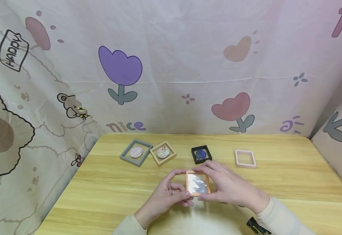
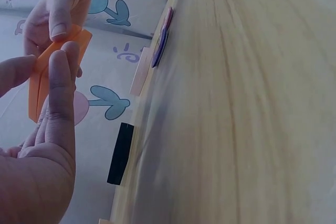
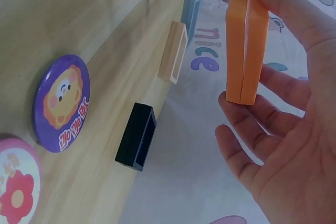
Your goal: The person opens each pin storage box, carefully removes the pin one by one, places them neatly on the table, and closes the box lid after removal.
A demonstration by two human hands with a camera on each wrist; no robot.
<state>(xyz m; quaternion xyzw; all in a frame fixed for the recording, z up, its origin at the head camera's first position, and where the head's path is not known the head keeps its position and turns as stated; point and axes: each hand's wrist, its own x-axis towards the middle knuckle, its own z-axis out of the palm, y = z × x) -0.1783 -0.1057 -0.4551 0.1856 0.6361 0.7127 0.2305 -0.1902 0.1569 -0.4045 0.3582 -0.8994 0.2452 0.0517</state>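
Both hands hold an orange square display frame (image 1: pixel 198 183) with a clear, shiny film window, raised over the table. My left hand (image 1: pixel 167 195) pinches its left side, thumb at the lower corner and index finger along the top. My right hand (image 1: pixel 229 184) grips the right side between the thumb below and the fingers above. Seen edge-on in the right wrist view, the orange frame (image 3: pixel 244 51) has a thin seam between its two halves. A purple badge with a lion face (image 3: pixel 62 103) and a pink-rimmed flower badge (image 3: pixel 18 187) lie on the table near the right hand.
Along the back of the table stand a grey frame (image 1: pixel 130 162) and a beige frame (image 1: pixel 168 159), each with a round badge. A black frame (image 1: pixel 203 161) with a blue badge lies beyond the hands. A pale pink frame (image 1: pixel 246 166) sits to the right.
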